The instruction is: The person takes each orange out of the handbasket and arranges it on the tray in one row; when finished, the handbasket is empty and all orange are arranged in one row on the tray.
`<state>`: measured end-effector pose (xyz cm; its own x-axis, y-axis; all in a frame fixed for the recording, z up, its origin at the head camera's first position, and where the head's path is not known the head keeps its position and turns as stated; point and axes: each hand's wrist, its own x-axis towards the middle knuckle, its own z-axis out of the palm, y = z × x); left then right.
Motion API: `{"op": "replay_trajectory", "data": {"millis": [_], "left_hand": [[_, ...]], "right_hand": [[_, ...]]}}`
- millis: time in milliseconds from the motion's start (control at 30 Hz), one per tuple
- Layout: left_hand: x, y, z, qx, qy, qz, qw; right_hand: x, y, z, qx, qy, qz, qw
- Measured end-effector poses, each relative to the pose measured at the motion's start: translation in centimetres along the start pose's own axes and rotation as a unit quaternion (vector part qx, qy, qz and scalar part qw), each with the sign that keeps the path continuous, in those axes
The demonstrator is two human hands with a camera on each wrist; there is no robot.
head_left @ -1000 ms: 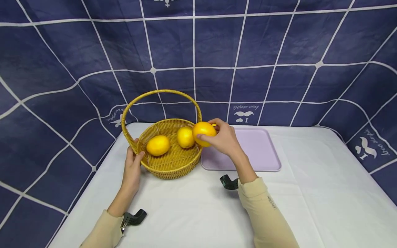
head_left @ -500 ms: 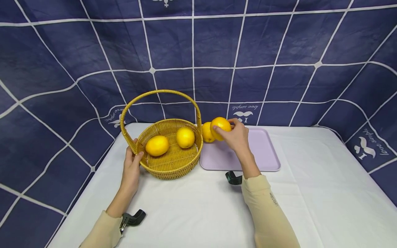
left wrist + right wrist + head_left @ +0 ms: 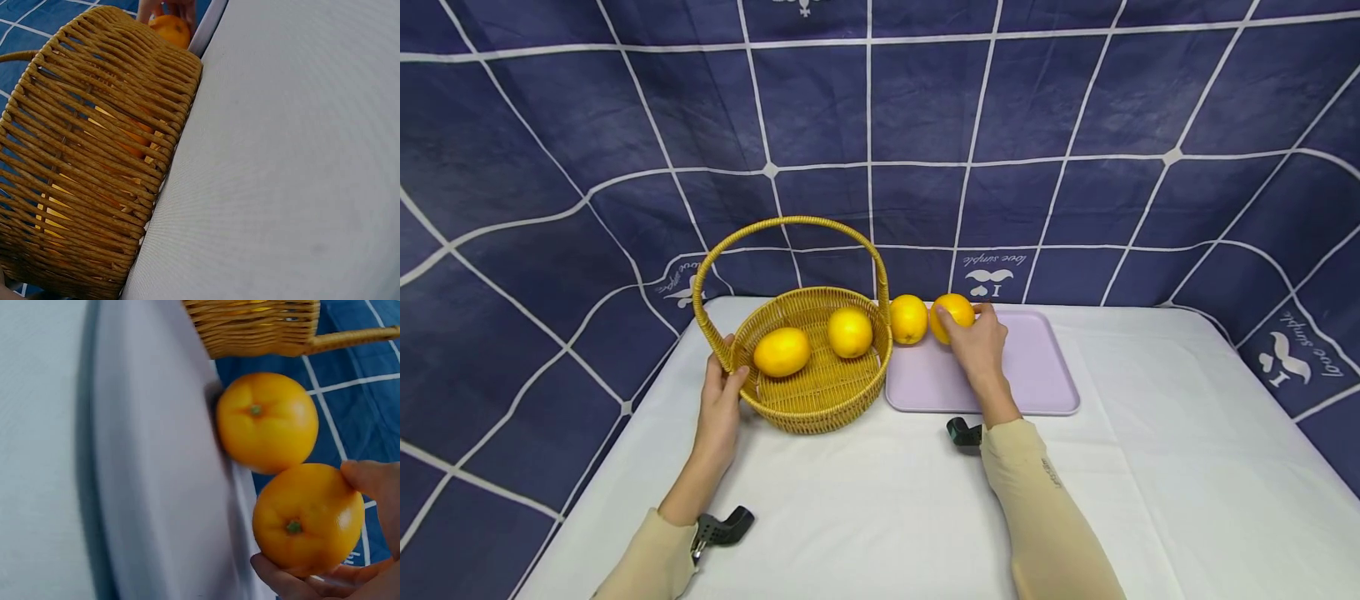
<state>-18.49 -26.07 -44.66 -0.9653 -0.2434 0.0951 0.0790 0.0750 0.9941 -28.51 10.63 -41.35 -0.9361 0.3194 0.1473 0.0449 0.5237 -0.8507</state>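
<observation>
My left hand (image 3: pixel 721 408) grips the left rim of a round woven basket (image 3: pixel 820 414) that has a tall arched handle. Inside the basket lie two yellow-orange fruits, one at left (image 3: pixel 782 352) and one at right (image 3: pixel 850 332). My right hand (image 3: pixel 981 346) holds an orange (image 3: pixel 952 317) at the back of a lilac tray (image 3: pixel 1037 375), thumb on one side and fingers on the other. Just left of it, another orange (image 3: pixel 908 319) sits at the tray's back left corner. In the right wrist view the held orange (image 3: pixel 309 519) appears against or very near the other orange (image 3: pixel 267 422).
The basket stands directly left of the tray on a white-covered table (image 3: pixel 850 517). A dark blue cloth (image 3: pixel 925 108) with white lines hangs behind and along both sides. A black device is strapped at each wrist.
My right hand has moved right from the basket's right rim and down to the tray with its orange. The orange at the tray's back left corner has come into view. My left hand has stayed put.
</observation>
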Motion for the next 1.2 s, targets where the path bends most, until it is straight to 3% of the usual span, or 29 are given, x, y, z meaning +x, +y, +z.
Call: {"op": "replay_trajectory", "data": {"millis": [400,667,967,1200], "left_hand": [[0.0,0.0,0.0,0.003,0.004,-0.001,1.0],[0.1,0.0,0.0,0.004,0.002,0.001,1.0],[0.1,0.1,0.0,0.003,0.0,0.002,1.0],[0.1,0.1,0.0,0.001,0.0,0.003,1.0]], "right_hand": [[0.2,0.7,0.7,-0.042,-0.01,-0.025,0.9988],[0.4,0.7,0.4,-0.042,0.016,-0.088,0.9951],[0.0,-0.9,-0.1,0.003,0.043,-0.133,0.9902],[-0.5,-2.4,-0.3,0.048,0.022,-0.149,0.9874]]}}
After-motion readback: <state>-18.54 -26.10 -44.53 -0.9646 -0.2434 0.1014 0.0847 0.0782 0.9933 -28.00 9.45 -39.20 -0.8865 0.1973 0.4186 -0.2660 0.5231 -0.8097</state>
